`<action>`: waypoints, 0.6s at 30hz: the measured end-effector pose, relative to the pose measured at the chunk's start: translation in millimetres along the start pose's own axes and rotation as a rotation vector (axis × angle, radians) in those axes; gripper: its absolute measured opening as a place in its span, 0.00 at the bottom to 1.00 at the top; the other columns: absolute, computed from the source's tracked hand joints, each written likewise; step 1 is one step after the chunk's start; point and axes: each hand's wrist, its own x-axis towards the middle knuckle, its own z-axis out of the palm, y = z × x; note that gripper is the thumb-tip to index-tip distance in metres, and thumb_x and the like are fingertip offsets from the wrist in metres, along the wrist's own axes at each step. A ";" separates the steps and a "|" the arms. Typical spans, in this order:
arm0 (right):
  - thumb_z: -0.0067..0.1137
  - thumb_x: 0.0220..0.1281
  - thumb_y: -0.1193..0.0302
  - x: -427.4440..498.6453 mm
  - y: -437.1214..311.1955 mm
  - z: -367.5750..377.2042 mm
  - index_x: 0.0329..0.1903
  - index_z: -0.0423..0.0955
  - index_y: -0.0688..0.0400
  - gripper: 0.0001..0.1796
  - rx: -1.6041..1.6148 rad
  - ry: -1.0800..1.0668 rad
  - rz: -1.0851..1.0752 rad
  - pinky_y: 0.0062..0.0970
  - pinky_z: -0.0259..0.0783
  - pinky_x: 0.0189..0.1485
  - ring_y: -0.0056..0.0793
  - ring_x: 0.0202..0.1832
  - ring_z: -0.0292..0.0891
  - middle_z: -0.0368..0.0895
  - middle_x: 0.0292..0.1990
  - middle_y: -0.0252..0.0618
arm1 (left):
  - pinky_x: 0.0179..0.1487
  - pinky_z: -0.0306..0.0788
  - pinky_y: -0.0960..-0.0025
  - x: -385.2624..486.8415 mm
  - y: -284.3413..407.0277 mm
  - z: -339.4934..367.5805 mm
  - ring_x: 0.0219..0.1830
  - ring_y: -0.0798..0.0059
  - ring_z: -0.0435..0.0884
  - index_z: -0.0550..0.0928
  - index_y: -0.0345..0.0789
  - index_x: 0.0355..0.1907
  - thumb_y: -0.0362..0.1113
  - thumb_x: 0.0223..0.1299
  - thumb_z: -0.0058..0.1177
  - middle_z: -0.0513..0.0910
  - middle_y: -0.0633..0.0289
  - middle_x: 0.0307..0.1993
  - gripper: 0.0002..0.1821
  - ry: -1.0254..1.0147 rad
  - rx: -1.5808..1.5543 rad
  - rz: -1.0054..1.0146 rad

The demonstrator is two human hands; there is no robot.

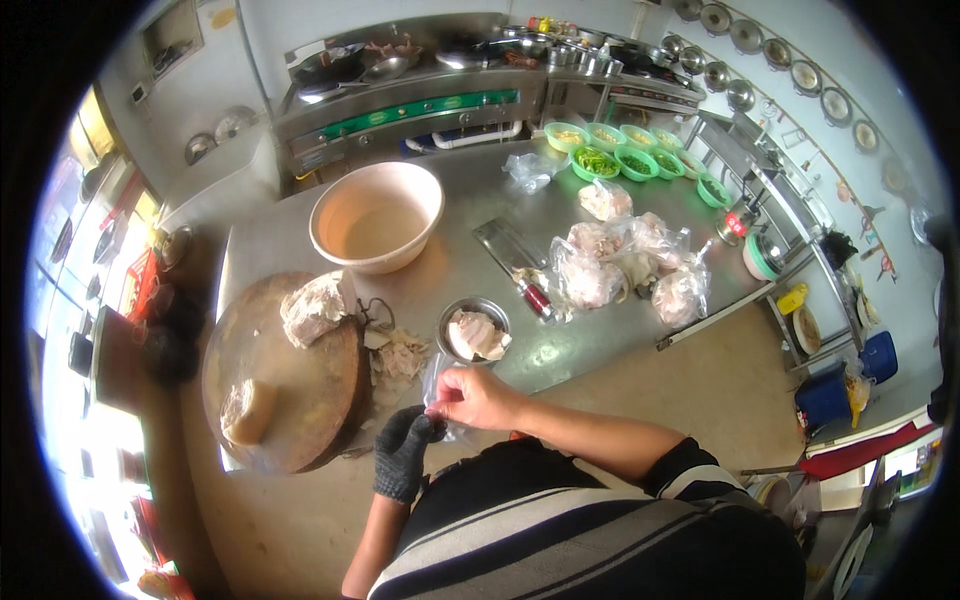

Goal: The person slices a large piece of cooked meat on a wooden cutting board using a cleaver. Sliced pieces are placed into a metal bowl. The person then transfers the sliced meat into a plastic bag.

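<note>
My left hand [401,455], in a dark grey knitted glove, pinches the edge of a clear plastic bag [433,375]. My bare right hand [476,397] grips the same bag, its fingertips touching the gloved ones. Just beyond them a steel bowl [504,309] holds pale meat slices [476,335]. To the left, a round wooden chopping block [300,397] bears a large pale meat chunk [319,307] and a smaller piece [247,412]. Scraps [401,356] lie beside the block. A cleaver [510,244] with a red handle rests flat on the steel table [465,195].
A large plastic basin [377,217] stands behind the block. Several bagged meat portions [592,277] lie to the right. Farther back are green bowls [596,163] of cut vegetables. A stove counter [412,112] runs along the back wall, and a metal rack [780,180] stands at right.
</note>
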 end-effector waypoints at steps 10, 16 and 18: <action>0.72 0.64 0.74 -9.2 19.2 -20.9 0.30 0.77 0.61 0.11 0.111 0.015 0.043 0.27 0.73 0.35 0.18 0.29 0.75 0.83 0.25 0.33 | 0.51 0.79 0.67 -2.5 -0.9 43.4 0.42 0.71 0.86 0.84 0.27 0.48 0.38 0.74 0.59 0.88 0.56 0.39 0.14 0.044 0.087 0.014; 0.68 0.63 0.78 -22.7 20.1 -37.2 0.35 0.79 0.62 0.04 0.066 -0.077 0.023 0.28 0.76 0.38 0.21 0.32 0.80 0.86 0.29 0.35 | 0.46 0.78 0.69 9.9 -5.0 54.7 0.37 0.73 0.85 0.83 0.30 0.39 0.38 0.74 0.59 0.87 0.58 0.34 0.11 0.051 0.188 -0.055; 0.64 0.66 0.79 -26.7 22.2 -40.3 0.41 0.81 0.64 0.03 0.216 -0.111 0.163 0.27 0.78 0.41 0.22 0.35 0.83 0.88 0.31 0.36 | 0.45 0.78 0.69 14.0 -11.4 55.8 0.36 0.73 0.85 0.83 0.30 0.39 0.37 0.74 0.59 0.87 0.58 0.32 0.11 0.035 0.154 -0.053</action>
